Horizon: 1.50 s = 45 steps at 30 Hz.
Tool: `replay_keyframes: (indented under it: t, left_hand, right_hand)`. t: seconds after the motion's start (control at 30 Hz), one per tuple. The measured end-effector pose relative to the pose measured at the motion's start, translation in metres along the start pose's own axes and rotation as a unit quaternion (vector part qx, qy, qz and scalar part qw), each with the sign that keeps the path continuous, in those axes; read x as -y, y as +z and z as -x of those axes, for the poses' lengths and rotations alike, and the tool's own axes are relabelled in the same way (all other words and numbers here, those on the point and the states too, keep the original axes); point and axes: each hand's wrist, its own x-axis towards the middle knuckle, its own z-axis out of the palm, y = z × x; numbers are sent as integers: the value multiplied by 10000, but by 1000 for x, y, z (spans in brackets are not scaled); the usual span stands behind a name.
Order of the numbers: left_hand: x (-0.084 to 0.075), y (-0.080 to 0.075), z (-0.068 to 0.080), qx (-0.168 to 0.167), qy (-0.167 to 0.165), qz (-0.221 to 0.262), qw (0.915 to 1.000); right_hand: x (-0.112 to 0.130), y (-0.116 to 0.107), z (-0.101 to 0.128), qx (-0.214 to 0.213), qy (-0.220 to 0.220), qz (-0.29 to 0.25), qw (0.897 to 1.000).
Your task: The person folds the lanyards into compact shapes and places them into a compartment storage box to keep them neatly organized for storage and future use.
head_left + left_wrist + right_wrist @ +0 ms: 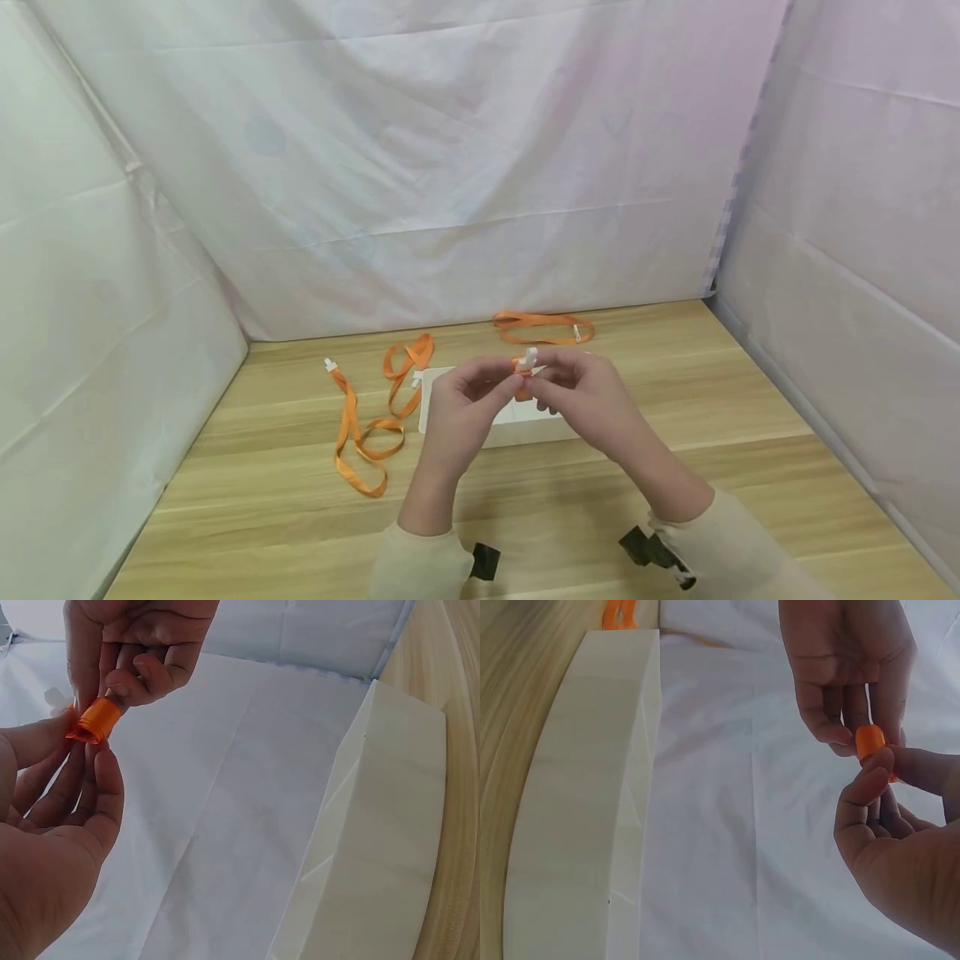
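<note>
A rolled-up orange lanyard (523, 392) with a white plastic clip (528, 359) is held above a white box (525, 433). My left hand (467, 410) pinches the roll from the left, between thumb and fingers. From the right, my right hand (592, 398) grips it the same way, and the fingertips of both hands nearly meet. In the left wrist view the orange roll (100, 720) shows its wound layers at one end. Up close in the right wrist view, the band (870, 741) is a tight coil, partly hidden by fingers.
Left of the box, two loose orange lanyards, one nearer (347, 417) and one farther (397, 379), lie on the wooden table (247, 467). Behind the box lies another looped lanyard (536, 317). White cloth (450, 167) hangs round the back and sides.
</note>
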Motion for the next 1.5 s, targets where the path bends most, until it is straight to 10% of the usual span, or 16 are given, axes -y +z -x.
replay_keyframes:
  t: [0.43, 0.7, 0.93, 1.23, 1.5]
  left_hand:
    - [0, 4, -8, -280, 83, -975, 9948]
    - [14, -16, -15, -528, -42, -2308, 9716]
    - [28, -45, -15, -448, -281, -3622, 9306]
    - [54, -71, -5, 425, -1049, -4877, 8657]
    - [81, -85, -3, 1003, -1621, -5221, 8313]
  right_hand:
    - [-3, -6, -13, -113, 174, 406, 9990]
    - [-13, -24, -30, -279, 9, 1661, 9857]
    - [-38, -43, -49, -433, -335, 2468, 9675]
    - [-76, -54, -68, -381, -243, 3664, 9294]
    - [-105, -54, -73, -180, 172, 3738, 9272]
